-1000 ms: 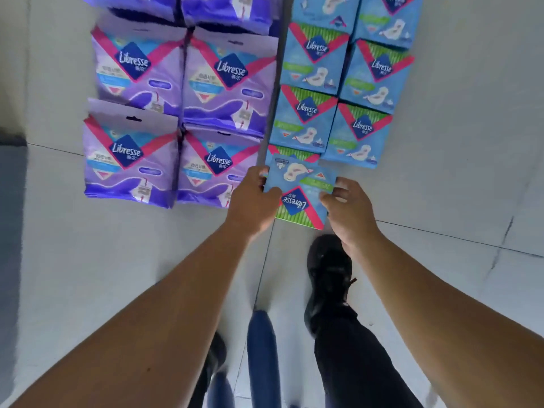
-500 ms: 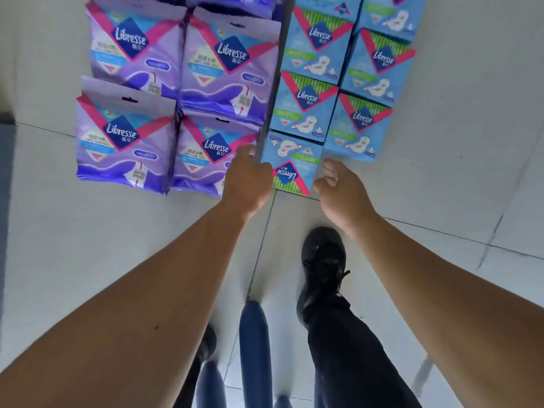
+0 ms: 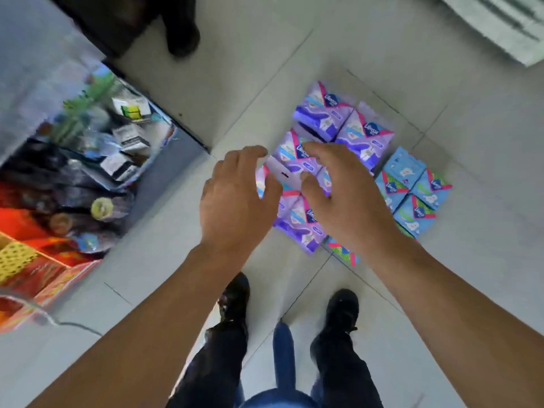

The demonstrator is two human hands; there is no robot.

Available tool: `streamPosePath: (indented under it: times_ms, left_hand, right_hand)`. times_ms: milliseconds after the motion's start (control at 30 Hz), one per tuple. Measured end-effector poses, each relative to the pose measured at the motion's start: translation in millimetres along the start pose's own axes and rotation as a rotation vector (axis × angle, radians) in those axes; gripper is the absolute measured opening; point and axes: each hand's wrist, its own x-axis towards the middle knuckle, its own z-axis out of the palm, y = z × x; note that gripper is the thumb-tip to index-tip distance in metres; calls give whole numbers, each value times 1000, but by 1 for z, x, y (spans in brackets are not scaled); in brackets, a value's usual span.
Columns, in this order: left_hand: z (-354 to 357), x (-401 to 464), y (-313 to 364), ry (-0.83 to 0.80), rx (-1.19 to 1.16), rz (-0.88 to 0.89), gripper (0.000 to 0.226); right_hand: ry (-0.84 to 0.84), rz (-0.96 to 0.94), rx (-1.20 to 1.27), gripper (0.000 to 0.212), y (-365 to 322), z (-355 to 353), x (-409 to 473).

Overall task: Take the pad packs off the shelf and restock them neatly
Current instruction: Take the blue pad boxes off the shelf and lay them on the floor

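Both grips look released: left hand (image 3: 235,207) and right hand (image 3: 344,198) hover with fingers spread over the purple packs (image 3: 323,119), though blur hides any contact. Purple and blue packs (image 3: 412,189) lie in rows on the floor (image 3: 441,113). Left of them, a shelf (image 3: 88,160) holds blurred bottles and boxes.

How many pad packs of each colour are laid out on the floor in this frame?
Purple pad packs: 6 in view, some partly covered
Blue pad packs: at least 5, others may be hidden
Total: at least 11
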Motion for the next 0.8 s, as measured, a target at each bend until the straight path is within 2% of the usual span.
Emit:
streamPosePath:
  times_ms: [200,433,633,800]
  left_hand:
    - [-125,26,-56,265,89,-124,42]
    - [-213,13,-129,490,130,-372,40]
    - [-274,-28,-194,722,118,-558,36]
    - [-327,-65,-256,833,140,-661,36]
  right_hand:
    - [-76,-332,-123,45,-135,30,68]
    - [-231,-660,-118,46,-245,99,111]
    - [-360,-832,-66,47,-318,158,116]
    - [-437,-901,-18,47,-383,221,104]
